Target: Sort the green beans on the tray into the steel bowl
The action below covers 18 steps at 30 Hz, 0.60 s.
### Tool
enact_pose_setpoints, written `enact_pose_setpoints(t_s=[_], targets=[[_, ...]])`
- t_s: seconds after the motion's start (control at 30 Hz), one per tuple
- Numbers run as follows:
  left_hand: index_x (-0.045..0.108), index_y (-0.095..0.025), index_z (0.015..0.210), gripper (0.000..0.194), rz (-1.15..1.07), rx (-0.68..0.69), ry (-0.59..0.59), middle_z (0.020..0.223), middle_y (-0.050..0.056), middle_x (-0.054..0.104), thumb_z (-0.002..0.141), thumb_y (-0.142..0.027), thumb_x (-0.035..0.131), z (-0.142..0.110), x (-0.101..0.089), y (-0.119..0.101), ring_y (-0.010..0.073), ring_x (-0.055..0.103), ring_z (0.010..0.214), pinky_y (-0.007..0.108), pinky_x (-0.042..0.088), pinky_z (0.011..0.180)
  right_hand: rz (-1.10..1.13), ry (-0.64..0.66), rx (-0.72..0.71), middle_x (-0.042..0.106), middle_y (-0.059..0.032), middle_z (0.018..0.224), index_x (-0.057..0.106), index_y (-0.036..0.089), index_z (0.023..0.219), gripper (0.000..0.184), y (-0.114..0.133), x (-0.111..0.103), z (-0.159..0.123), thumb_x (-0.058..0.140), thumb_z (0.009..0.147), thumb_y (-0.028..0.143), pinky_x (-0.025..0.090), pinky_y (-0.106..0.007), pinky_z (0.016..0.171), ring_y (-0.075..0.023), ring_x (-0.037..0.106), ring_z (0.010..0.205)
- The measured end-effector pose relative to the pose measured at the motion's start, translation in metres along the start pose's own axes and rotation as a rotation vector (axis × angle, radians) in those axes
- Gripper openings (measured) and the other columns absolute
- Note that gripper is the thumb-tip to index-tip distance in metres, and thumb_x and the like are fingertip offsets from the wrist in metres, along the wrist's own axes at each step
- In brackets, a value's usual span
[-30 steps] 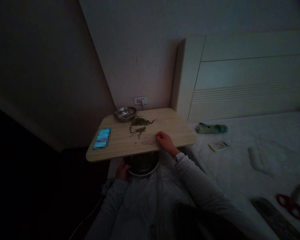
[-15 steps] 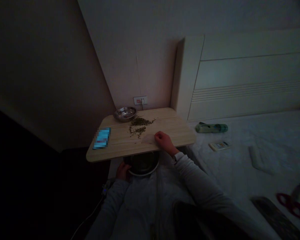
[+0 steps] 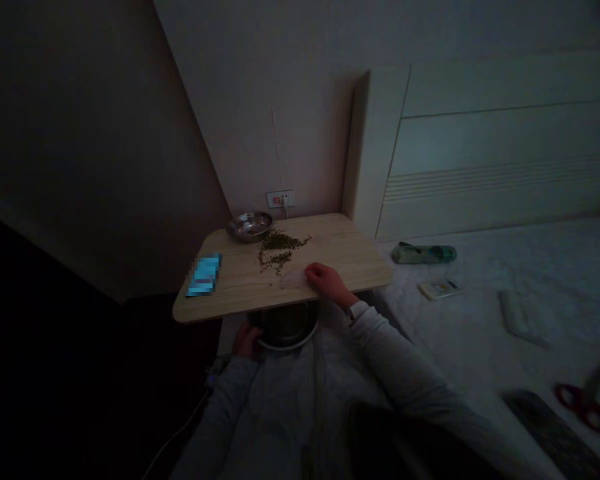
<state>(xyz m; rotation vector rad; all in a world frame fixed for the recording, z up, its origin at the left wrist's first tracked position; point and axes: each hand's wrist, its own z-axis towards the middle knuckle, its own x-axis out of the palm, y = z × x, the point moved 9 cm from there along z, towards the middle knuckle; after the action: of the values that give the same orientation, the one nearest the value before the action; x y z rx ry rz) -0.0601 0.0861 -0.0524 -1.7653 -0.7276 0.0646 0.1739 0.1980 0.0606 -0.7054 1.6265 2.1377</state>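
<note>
My right hand (image 3: 324, 280) is closed at the table's front edge, pinching a thin, see-through plastic sheet (image 3: 293, 279) that lies low over the wood. Just beyond the sheet, small greenish beans (image 3: 281, 243), like mung beans, are spread in a loose patch on the light wooden table (image 3: 235, 287). My left hand (image 3: 247, 340) grips the left rim of a dark round bowl with a pale edge (image 3: 286, 327). That bowl sits partly under the tabletop, near my lap, and its contents are too dark to make out. A shiny metal bowl (image 3: 251, 227) stands behind the beans on the left.
A phone with a lit, blurred screen (image 3: 205, 275) lies on the table's left side. On the bed at right are a green transparent case (image 3: 424, 254), a white phone (image 3: 440, 288), a white packet (image 3: 523, 317) and red-handled scissors (image 3: 585, 403). A wall socket (image 3: 281, 199) is behind the table.
My right hand has shifted slightly left with the plastic sheet, which lies at a slightly different angle. The beans, both bowls and my left hand look the same.
</note>
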Motion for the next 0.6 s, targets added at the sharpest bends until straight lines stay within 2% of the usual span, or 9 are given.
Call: enact_pose_setpoints(t_s=[0.1, 0.43, 0.6], targets=[[0.063, -0.018, 0.058, 0.023, -0.019, -0.05, 0.03, 0.055, -0.001, 0.063, 0.036, -0.014, 0.065, 0.0017, 0.001, 0.0064, 0.0148, 0.057, 0.053, 0.025, 0.045, 0.051, -0.004, 0.009, -0.013, 0.065, -0.0021, 0.076, 0.066, 0.017, 0.089, 0.02, 0.0006, 0.0011, -0.0002, 0.051, 0.082, 0.028, 0.038, -0.023, 0.063, -0.0135, 0.055, 0.069], [0.06, -0.019, 0.053, 0.017, -0.001, -0.021, 0.032, 0.053, -0.002, 0.061, 0.037, -0.014, 0.064, -0.0024, 0.0033, 0.0001, 0.015, 0.056, 0.053, 0.026, 0.044, 0.051, -0.02, 0.046, -0.036, 0.067, -0.0021, 0.078, 0.067, 0.018, 0.092, 0.022, 0.0026, 0.0036, -0.0019, 0.051, 0.082, 0.029, 0.04, -0.023, 0.066, -0.0142, 0.057, 0.072], [0.061, -0.019, 0.057, 0.022, 0.0, -0.049, 0.002, 0.054, -0.002, 0.062, 0.035, -0.014, 0.065, 0.0005, -0.0007, 0.0055, 0.0145, 0.056, 0.054, 0.026, 0.044, 0.053, -0.029, 0.049, -0.05, 0.068, -0.0021, 0.078, 0.068, 0.019, 0.092, 0.021, 0.0035, 0.0042, -0.0027, 0.052, 0.082, 0.028, 0.041, -0.024, 0.067, -0.0151, 0.058, 0.073]])
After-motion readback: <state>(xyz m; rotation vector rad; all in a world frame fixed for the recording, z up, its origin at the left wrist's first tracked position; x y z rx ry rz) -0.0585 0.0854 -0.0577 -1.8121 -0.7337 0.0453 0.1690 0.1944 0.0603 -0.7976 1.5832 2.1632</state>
